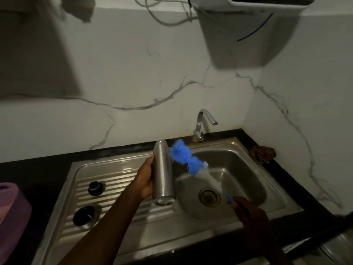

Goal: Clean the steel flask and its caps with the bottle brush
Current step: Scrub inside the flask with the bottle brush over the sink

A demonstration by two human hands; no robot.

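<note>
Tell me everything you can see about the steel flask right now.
The flask is a plain brushed-steel cylinder with no cap on. It is held above the sink, at the edge between drainboard and basin, its far end tilted away toward the wall and its near end facing the camera. The left hand grips its side. The blue bristles of the brush, held by the right hand, lie against its upper right side.

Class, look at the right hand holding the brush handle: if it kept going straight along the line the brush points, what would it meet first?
Most likely the steel flask, gripped by the left hand. The right hand aims the bottle brush up-left, bristles beside the flask's side; depth is unclear.
</note>
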